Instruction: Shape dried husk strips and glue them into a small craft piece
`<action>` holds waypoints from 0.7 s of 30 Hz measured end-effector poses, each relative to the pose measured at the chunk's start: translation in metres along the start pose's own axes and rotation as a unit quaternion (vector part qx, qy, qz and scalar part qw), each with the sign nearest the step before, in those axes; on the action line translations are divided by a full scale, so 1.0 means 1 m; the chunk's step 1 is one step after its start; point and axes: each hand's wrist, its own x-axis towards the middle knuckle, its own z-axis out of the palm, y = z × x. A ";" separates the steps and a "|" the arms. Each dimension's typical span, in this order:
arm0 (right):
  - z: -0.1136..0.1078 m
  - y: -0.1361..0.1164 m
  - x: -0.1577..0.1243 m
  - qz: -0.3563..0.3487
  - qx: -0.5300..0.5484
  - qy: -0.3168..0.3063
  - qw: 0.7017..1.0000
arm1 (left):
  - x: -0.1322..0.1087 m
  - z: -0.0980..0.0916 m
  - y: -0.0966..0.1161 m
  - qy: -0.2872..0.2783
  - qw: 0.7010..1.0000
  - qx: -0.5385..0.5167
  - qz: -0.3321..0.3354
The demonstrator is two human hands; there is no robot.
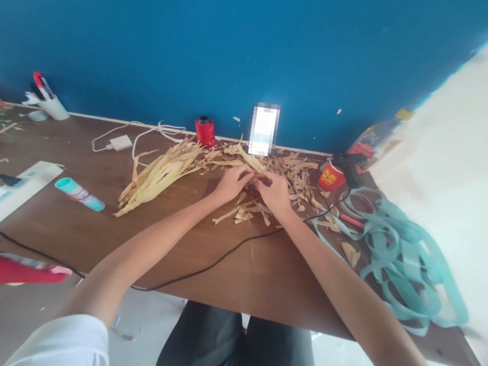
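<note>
My left hand [232, 182] and my right hand [275, 192] meet over the middle of a brown table [95, 235], fingers pinched together on a small piece of dried husk strip [255, 180] held between them. A bundle of long pale husk strips [158, 176] lies to the left of my left hand. Shorter husk scraps [293, 172] are scattered behind and under both hands. What exactly sits inside the pinch is partly hidden by my fingers.
A red thread spool [205, 131] and a phone stand against the blue wall. A red cup [331, 176], a glue gun and teal ribbon loops [402, 254] lie right. A teal tube [79, 193], white charger [120, 142] and black cable [195, 273] lie left and front.
</note>
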 end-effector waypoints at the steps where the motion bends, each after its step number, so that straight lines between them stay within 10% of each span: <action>1: 0.000 0.000 0.000 0.000 0.001 -0.003 1.000 | 0.000 0.000 0.000 0.002 1.000 0.004 0.001; 21: -0.002 0.013 0.007 0.075 0.108 0.017 0.991 | 0.002 0.003 -0.004 -0.076 0.993 -0.085 -0.015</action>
